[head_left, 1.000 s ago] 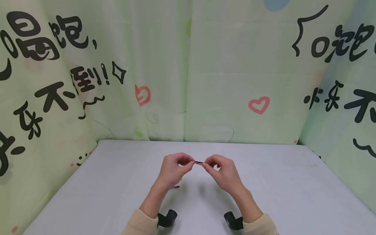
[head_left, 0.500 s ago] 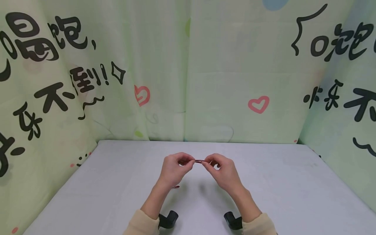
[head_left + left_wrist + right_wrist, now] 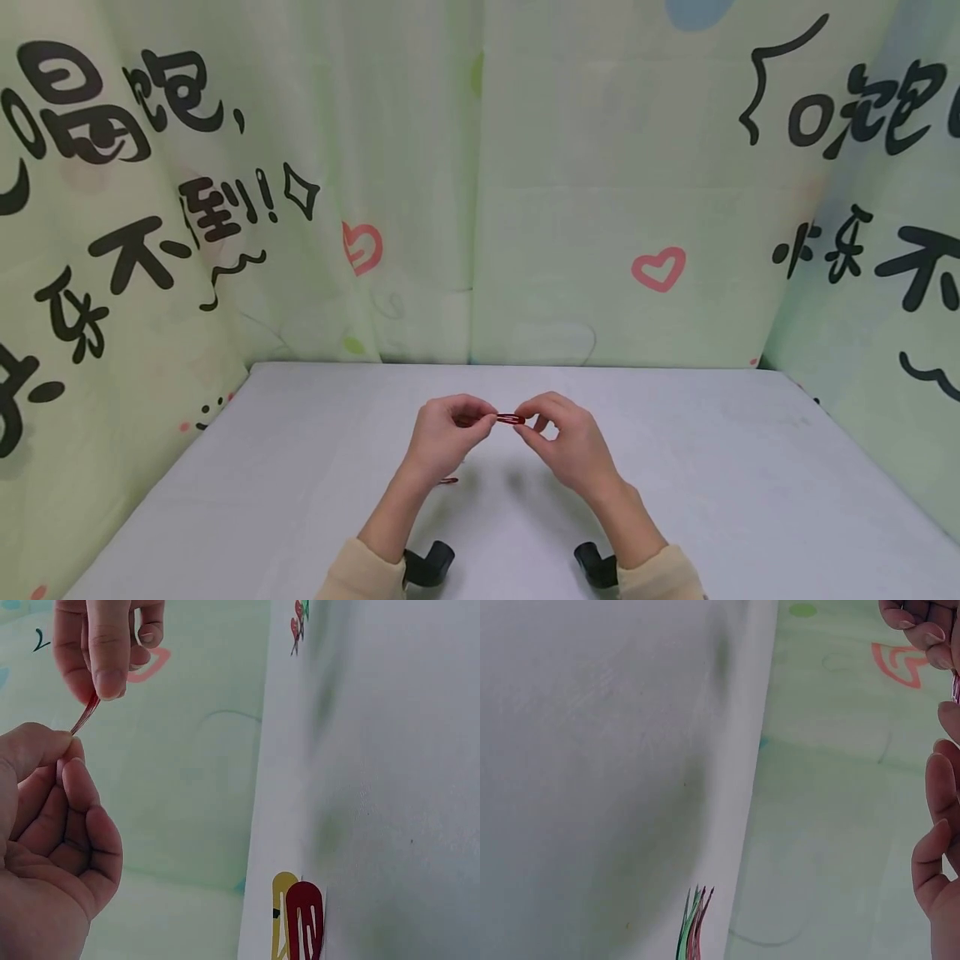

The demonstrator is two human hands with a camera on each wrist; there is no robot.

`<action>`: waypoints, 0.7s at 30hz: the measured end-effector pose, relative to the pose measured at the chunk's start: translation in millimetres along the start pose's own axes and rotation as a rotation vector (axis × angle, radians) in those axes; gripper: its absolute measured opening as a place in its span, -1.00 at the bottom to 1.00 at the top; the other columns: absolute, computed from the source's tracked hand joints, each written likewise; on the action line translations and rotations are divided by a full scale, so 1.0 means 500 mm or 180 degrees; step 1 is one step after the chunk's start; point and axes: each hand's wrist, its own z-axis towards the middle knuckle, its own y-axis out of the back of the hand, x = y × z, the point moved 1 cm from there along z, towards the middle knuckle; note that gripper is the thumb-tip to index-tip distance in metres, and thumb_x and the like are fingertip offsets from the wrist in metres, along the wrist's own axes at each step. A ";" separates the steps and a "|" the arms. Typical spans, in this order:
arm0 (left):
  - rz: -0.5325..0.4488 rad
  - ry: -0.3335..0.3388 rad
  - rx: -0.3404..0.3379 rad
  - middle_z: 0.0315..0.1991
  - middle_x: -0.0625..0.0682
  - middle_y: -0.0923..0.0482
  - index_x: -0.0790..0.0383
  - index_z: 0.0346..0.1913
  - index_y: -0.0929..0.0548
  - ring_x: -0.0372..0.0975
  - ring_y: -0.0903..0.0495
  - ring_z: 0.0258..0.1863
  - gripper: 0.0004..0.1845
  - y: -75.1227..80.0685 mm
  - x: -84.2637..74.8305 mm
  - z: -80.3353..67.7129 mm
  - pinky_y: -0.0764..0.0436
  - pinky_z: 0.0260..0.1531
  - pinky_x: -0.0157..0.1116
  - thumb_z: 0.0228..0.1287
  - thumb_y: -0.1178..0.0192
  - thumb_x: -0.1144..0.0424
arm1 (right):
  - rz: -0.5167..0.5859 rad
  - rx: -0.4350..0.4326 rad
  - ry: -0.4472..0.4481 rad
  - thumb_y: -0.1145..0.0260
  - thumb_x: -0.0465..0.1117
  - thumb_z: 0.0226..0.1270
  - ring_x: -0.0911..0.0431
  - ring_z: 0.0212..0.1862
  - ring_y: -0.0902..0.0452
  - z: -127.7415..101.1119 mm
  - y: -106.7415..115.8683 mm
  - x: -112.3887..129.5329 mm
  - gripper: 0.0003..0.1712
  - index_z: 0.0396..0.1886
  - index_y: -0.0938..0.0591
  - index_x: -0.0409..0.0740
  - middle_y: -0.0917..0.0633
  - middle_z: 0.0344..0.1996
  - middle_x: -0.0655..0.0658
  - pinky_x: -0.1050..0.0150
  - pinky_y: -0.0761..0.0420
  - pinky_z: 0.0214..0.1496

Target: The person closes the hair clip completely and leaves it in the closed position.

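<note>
Green curtains with pink hearts hang round a white table (image 3: 300, 467).
Left hand (image 3: 442, 433) and right hand (image 3: 562, 442) each pinch an end of a small red metal hair clip (image 3: 511, 419), held just above the table.

White table (image 3: 712, 483), hair clips (image 3: 300, 919)

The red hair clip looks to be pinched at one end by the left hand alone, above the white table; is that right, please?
Not quite: both hands pinch it. The left hand holds one end of the red hair clip and the right hand holds the other, above the white table, as the head view shows.
</note>
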 end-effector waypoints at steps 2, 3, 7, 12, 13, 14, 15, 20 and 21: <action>-0.0004 0.0036 0.0069 -0.36 -0.07 -0.72 0.18 -0.25 -0.79 -0.20 -0.65 -0.36 -0.95 0.002 0.003 0.000 -0.63 -0.31 -0.26 0.30 -0.35 0.35 | 0.0034 0.0007 -0.0003 -0.58 -0.46 0.03 0.22 -0.38 -0.56 -0.001 -0.002 -0.001 -0.71 -0.30 -0.72 -0.10 -0.68 -0.35 0.09 0.31 -0.59 -0.31; 0.0004 0.0035 0.0103 -0.35 -0.07 -0.72 0.18 -0.24 -0.79 -0.20 -0.65 -0.35 -0.96 0.004 0.005 0.001 -0.64 -0.30 -0.25 0.30 -0.35 0.35 | 0.0046 0.0018 -0.0014 -0.59 -0.47 0.02 0.22 -0.38 -0.56 -0.002 -0.003 -0.002 -0.71 -0.30 -0.73 -0.10 -0.68 -0.35 0.09 0.31 -0.59 -0.31; 0.0031 0.0026 0.0239 -0.34 -0.06 -0.72 0.21 -0.24 -0.78 -0.20 -0.64 -0.35 -0.96 0.010 0.014 0.003 -0.63 -0.30 -0.25 0.31 -0.35 0.34 | 0.0063 0.0100 -0.0111 -0.59 -0.45 0.03 0.20 -0.35 -0.56 -0.008 -0.008 -0.005 -0.71 -0.30 -0.73 -0.07 -0.69 -0.32 0.11 0.27 -0.59 -0.30; 0.0063 0.0072 0.0367 -0.33 -0.05 -0.71 0.22 -0.22 -0.78 -0.20 -0.62 -0.34 -0.95 0.017 0.033 0.004 -0.62 -0.31 -0.26 0.32 -0.36 0.32 | 0.0078 0.0199 -0.0245 -0.59 -0.44 0.04 0.18 -0.33 -0.56 -0.015 -0.016 -0.007 -0.71 -0.29 -0.74 -0.04 -0.69 -0.30 0.13 0.14 -0.62 -0.30; 0.0063 0.0079 0.0388 -0.32 -0.05 -0.71 0.22 -0.21 -0.77 -0.20 -0.62 -0.34 -0.94 0.019 0.036 0.005 -0.61 -0.31 -0.27 0.32 -0.36 0.31 | 0.0085 0.0214 -0.0266 -0.59 -0.44 0.04 0.17 -0.32 -0.55 -0.016 -0.016 -0.007 -0.71 -0.29 -0.74 -0.04 -0.69 -0.30 0.13 0.12 -0.62 -0.30; 0.0081 0.0091 0.0409 -0.32 -0.06 -0.70 0.20 -0.21 -0.77 -0.19 -0.62 -0.34 -0.94 0.020 0.040 0.006 -0.61 -0.32 -0.27 0.33 -0.36 0.30 | 0.0089 0.0221 -0.0274 -0.59 -0.44 0.05 0.17 -0.32 -0.55 -0.016 -0.016 -0.008 -0.71 -0.29 -0.74 -0.04 -0.69 -0.30 0.13 0.12 -0.62 -0.29; 0.0098 0.0091 0.0426 -0.31 -0.08 -0.70 0.19 -0.21 -0.77 -0.19 -0.61 -0.33 -0.94 0.022 0.044 0.006 -0.61 -0.32 -0.27 0.33 -0.36 0.29 | 0.0083 0.0232 -0.0297 -0.59 -0.44 0.05 0.16 -0.32 -0.55 -0.017 -0.016 -0.008 -0.71 -0.30 -0.74 -0.03 -0.68 -0.30 0.13 0.11 -0.62 -0.29; 0.0255 0.0085 0.0490 -0.30 -0.10 -0.67 0.12 -0.16 -0.77 -0.17 -0.59 -0.28 -0.92 0.033 0.059 0.005 -0.60 -0.32 -0.24 0.34 -0.36 0.24 | 0.0019 0.0288 -0.0430 -0.59 -0.42 0.06 0.13 -0.30 -0.55 -0.023 -0.016 -0.015 -0.73 -0.30 -0.75 -0.03 -0.67 -0.29 0.13 0.10 -0.63 -0.30; 0.0303 0.0083 0.0498 -0.30 -0.11 -0.66 0.12 -0.15 -0.76 -0.17 -0.58 -0.27 -0.91 0.035 0.063 0.004 -0.60 -0.32 -0.24 0.34 -0.35 0.23 | 0.0004 0.0291 -0.0445 -0.59 -0.42 0.05 0.12 -0.29 -0.56 -0.024 -0.016 -0.018 -0.73 -0.30 -0.75 -0.03 -0.67 -0.29 0.13 0.10 -0.63 -0.29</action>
